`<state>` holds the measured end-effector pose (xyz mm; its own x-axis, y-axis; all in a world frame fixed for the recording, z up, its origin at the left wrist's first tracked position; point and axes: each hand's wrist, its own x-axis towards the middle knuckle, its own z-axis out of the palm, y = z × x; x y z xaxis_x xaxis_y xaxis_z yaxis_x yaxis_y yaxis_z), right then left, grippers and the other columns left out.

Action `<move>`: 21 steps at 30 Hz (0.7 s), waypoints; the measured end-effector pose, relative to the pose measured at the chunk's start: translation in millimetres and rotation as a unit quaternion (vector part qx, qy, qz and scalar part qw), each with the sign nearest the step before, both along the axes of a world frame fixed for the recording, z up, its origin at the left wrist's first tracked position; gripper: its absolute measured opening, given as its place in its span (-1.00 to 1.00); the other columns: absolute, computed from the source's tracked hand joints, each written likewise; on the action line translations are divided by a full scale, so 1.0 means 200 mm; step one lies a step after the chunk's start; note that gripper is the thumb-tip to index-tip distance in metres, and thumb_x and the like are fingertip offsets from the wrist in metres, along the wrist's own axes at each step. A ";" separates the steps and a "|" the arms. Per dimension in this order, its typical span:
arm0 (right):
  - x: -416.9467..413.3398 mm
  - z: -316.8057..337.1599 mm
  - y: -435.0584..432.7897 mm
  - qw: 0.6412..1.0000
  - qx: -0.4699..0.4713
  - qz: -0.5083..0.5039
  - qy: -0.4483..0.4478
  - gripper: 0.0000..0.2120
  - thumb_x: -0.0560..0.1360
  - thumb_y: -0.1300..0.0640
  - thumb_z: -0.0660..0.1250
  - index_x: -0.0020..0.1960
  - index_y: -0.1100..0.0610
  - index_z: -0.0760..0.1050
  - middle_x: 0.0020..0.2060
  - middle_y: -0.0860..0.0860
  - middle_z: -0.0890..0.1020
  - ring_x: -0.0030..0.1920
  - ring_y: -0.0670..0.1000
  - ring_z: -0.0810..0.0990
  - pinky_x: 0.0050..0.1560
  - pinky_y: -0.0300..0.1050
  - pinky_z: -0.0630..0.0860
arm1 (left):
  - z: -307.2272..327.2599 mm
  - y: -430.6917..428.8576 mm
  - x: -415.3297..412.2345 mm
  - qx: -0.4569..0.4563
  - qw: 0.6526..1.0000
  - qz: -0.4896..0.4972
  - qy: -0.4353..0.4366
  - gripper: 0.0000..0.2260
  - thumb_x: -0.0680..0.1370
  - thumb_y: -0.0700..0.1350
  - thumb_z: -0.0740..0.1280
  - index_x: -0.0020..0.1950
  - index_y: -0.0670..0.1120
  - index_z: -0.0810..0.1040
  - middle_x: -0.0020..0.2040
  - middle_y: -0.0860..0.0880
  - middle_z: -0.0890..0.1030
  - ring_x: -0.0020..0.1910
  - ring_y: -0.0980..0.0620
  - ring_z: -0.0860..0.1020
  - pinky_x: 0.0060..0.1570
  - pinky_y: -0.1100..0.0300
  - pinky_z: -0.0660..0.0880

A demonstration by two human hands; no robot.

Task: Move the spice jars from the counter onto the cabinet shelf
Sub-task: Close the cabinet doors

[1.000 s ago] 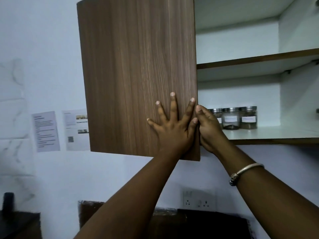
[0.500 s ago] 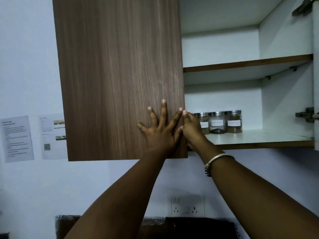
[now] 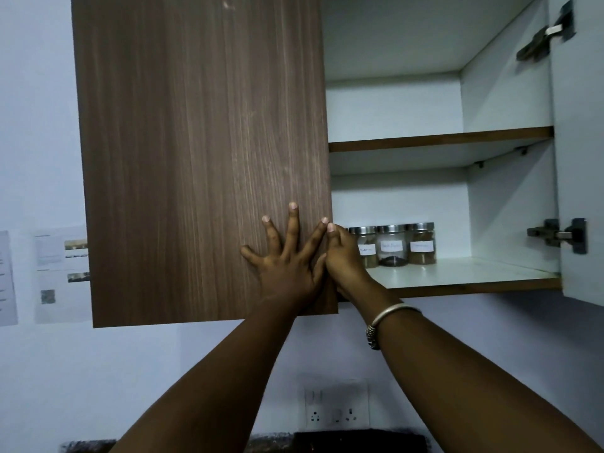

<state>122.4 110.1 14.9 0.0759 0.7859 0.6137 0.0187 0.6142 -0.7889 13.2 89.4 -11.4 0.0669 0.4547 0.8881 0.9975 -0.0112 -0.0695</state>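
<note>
we press the cabinet door [image 3: 196,142] with left hand [image 3: 287,273], fingers wide; right hand [image 3: 343,259] grips its edge near spice jars [image 3: 394,245].

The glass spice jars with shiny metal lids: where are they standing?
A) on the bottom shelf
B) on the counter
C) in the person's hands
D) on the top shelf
A: the glass spice jars with metal lids stand in a row on the white bottom cabinet shelf, right of the brown wooden door.
</note>
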 end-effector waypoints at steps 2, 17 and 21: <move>0.05 0.02 -0.05 0.999 -0.002 -0.013 -0.032 -0.66 0.74 0.10 0.10 0.37 0.18 0.55 0.30 0.17 0.64 0.31 0.16 0.60 0.41 0.15 0.48 | 0.02 -0.06 0.01 -0.034 0.998 -0.032 -0.028 -0.43 0.62 0.38 -0.08 0.59 0.42 -0.24 0.70 0.02 -0.27 0.65 -0.35 -0.13 0.31 -0.62 0.02; 1.21 0.05 -1.28 0.885 0.287 -0.351 -0.105 -0.45 0.65 -0.07 0.20 0.58 0.10 0.30 0.50 -0.01 0.48 0.42 -0.28 0.41 0.41 -0.25 0.42 | 0.18 -0.84 1.28 0.002 0.791 -0.609 -0.058 -0.46 0.65 0.10 0.13 0.48 0.60 0.00 0.68 0.28 -0.02 0.68 0.10 -0.13 0.48 -0.11 -0.01; 1.54 0.02 -1.54 0.785 0.301 -0.517 -0.160 -0.43 0.63 -0.12 0.13 0.56 0.13 0.34 0.52 0.02 0.45 0.58 -0.03 0.32 0.60 0.11 0.17 | 0.18 -1.02 1.69 -0.010 0.725 -0.688 -0.045 -0.46 0.66 0.15 0.13 0.57 0.48 0.01 0.69 0.26 -0.04 0.68 0.08 -0.15 0.54 -0.23 0.01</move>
<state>431.3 -197.9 19.5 0.2491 -0.0337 0.9679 0.8912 0.3991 -0.2155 350.7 -114.8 24.6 0.4112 0.0261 0.9112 0.0425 -0.9991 0.0094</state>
